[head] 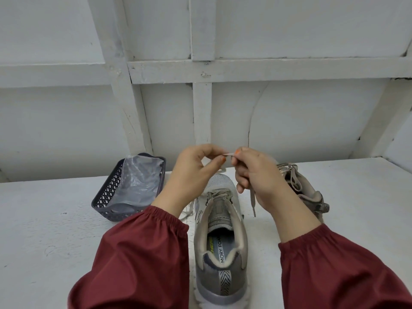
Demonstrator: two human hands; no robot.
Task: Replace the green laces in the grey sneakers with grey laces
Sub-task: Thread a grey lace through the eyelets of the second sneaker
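The grey sneaker (220, 241) stands mid-table, its long axis running 6 to 12 o'clock and its toe pointing to 12. Above the toe, the left hand (191, 172) and right hand (256, 177) each pinch a grey lace (252, 199), a short stretch held between them. The second sneaker (307, 192) sits at 2 o'clock and a basket (104, 197) at 10.

We see near sneaker (220, 241) mid-table (44, 230), heel toward us. Basket (104, 200) left of it, plastic bag (138, 181) inside. Far sneaker (305, 190) behind, to right. Left hand (191, 172), right hand (256, 175) above toe, lace (229, 154) pinched between them.
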